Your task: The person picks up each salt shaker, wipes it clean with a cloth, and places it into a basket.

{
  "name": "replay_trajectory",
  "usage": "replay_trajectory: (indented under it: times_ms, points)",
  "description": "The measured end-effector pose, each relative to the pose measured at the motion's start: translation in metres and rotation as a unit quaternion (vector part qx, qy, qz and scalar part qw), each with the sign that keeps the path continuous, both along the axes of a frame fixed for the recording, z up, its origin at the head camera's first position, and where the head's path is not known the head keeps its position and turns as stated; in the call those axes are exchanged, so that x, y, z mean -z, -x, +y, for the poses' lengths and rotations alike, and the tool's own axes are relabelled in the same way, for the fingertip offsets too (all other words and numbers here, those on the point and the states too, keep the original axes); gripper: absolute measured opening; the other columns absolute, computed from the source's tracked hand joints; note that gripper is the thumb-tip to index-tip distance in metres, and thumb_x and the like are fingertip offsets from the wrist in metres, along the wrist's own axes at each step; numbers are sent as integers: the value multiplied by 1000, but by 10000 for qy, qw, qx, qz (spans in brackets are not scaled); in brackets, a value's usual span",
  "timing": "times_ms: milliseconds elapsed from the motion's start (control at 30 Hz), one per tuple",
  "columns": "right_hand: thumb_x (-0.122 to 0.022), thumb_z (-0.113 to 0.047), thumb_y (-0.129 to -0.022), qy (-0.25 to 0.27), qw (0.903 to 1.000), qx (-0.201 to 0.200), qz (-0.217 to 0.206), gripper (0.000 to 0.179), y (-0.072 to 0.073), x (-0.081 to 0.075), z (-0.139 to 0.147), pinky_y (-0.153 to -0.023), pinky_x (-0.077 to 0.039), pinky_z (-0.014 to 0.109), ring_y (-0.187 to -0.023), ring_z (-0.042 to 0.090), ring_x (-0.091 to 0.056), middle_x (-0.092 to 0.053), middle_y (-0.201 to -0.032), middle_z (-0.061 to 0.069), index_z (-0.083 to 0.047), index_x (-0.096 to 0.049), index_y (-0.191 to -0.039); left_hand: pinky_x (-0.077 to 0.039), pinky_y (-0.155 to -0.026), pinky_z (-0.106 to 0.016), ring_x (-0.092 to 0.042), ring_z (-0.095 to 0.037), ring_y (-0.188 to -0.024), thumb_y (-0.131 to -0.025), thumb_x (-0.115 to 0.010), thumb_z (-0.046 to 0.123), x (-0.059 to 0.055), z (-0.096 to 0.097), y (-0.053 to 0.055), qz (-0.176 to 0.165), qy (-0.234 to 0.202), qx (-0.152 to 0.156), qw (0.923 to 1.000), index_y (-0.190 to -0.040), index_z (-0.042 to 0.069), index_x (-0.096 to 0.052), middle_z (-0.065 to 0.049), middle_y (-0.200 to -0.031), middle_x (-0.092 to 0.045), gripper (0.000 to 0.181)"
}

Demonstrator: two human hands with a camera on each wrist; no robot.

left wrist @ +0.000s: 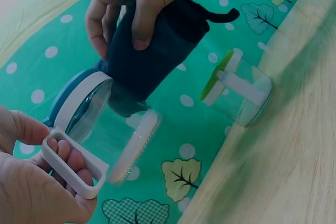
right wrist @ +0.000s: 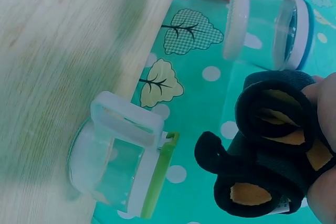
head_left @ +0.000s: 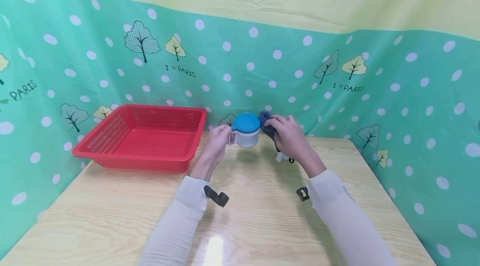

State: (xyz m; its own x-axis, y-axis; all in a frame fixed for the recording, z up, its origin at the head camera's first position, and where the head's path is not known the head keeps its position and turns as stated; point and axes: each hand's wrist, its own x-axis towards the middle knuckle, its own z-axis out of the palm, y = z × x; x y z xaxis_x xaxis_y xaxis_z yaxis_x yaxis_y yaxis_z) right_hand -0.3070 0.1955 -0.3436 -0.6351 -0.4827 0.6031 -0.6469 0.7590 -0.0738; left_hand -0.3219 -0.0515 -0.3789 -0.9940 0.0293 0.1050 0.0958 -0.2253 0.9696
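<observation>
My left hand (head_left: 218, 141) grips the white handle (left wrist: 73, 166) of a clear jar (head_left: 247, 139) with a blue lid (head_left: 246, 122), held above the table. In my right hand (head_left: 288, 134) is a dark blue folded cloth (left wrist: 152, 51) with black edging, a loop and a tan inner side, visible in the right wrist view (right wrist: 273, 108). The cloth appears against the side of the jar near its lid in the left wrist view. A second clear jar (right wrist: 115, 161) with a green lid (right wrist: 160, 177) and white handle stands on the table, mostly hidden behind my right hand in the head view.
A red plastic basket (head_left: 138, 164) with perforated sides sits at the back left of the wooden table (head_left: 255, 212). A green dotted curtain (head_left: 232, 70) hangs behind the table and along its sides.
</observation>
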Motion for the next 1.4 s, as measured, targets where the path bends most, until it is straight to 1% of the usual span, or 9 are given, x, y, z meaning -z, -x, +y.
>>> replay_trajectory:
  times_ms: [133, 200, 367, 600, 733, 867, 967, 1067, 1400]
  points:
    - [-64, 5, -91, -125, 9999, -35, 68, 29, -5, -1, -1, -85, -50, 51, -104, 42, -59, -66, -127, 18, -9, -68, -116, -11, -123, -52, 4, -29, -154, -82, -53, -2, 2, -1, 1, -17, -26, -33, 10000, -70, 1, -51, -24, -119, -54, 13]
    - [-64, 6, -90, -187, 9997, -87, 123, 30, -8, -1, -1, -86, -50, 52, -105, 43, -60, -66, -126, 18, -9, -69, -116, -13, -122, -52, 12, -29, -154, -82, -53, -2, 3, -1, 0, -21, -25, -56, 10000, -72, 0, -51, -27, -141, -42, 11]
    - [-70, 6, -86, -438, 9980, -191, 408, 33, -14, 1, -4, -82, -53, 50, -97, 41, -61, -68, -123, 17, -10, -69, -115, -16, -122, -51, 16, -30, -154, -82, -54, -2, 4, -3, 1, -83, -56, -174, 9998, -74, 2, -53, -28, -158, -20, 9]
    - [-78, 6, -79, -645, 9962, -202, 544, 38, -20, 2, -8, -72, -51, 47, -90, 39, -57, -69, -121, 17, -10, -69, -112, -31, -113, -42, 8, -28, -152, -84, -52, -3, 2, -5, 2, -161, -100, -174, 9997, -74, 5, -51, -26, -149, -28, 12]
    - [-72, 9, -82, -514, 9977, -183, 404, 35, -17, 1, -7, -75, -50, 46, -90, 39, -57, -68, -122, 18, -9, -69, -112, -39, -98, -35, -5, -25, -148, -83, -50, -3, 1, -5, 2, -94, -150, -95, 9998, -72, 5, -49, -17, -103, -56, 14]
    - [-67, 7, -87, -361, 9991, -164, 172, 32, -11, 1, -2, -84, -51, 49, -98, 41, -60, -67, -126, 18, -8, -68, -114, -28, -113, -42, -10, -27, -149, -83, -50, -5, 1, -4, 2, 49, -116, -5, 9999, -68, 2, -50, -7, -68, -54, 16]
    - [-64, 6, -90, -256, 9995, -180, 18, 29, -5, 2, 2, -88, -51, 51, -103, 41, -61, -67, -127, 18, -8, -68, -116, -3, -123, -48, -5, -28, -152, -84, -51, -4, 1, -4, 1, 52, -36, 69, 10000, -69, 1, -52, -7, -68, -55, 16]
    - [-64, 5, -91, -191, 9996, -175, -125, 29, 1, 3, 5, -87, -51, 50, -103, 40, -61, -67, -128, 17, -7, -69, -116, 5, -123, -50, -5, -28, -152, -85, -51, -3, 0, -2, 0, 35, 45, 140, 9999, -70, 1, -53, -6, -69, -55, 15]
    - [-62, 5, -92, -136, 9981, -49, -593, 27, 9, 8, 7, -87, -49, 46, -103, 35, -60, -70, -126, 13, -8, -70, -115, -1, -123, -53, -5, -30, -149, -86, -50, -1, -5, 2, -3, -58, -100, 189, 9998, -68, 5, -52, -4, -73, -54, 19]
